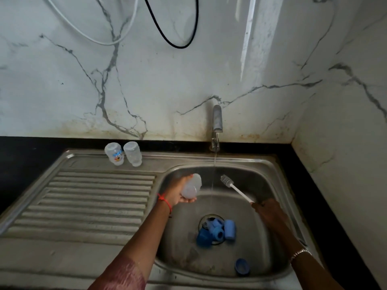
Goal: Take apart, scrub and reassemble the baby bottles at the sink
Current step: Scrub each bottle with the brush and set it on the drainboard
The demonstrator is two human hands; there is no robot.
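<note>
Scrubbing step: my left hand grasps a bottle and my right hand grasps the brush. Next, the bristles need lining up with the bottle's opening.

The fingers of the left hand are mostly hidden behind the clear bottle it holds, and the right hand is smeared by blur, so how its fingers close over the end of the brush handle cannot be told. The blue parts heaped in the sink overlap one another and cover much of the drain, so caps and rings cannot be sorted apart. The white cable and black cable are cut off by the top edge, and the print on one upturned bottle is too small to read.
</note>
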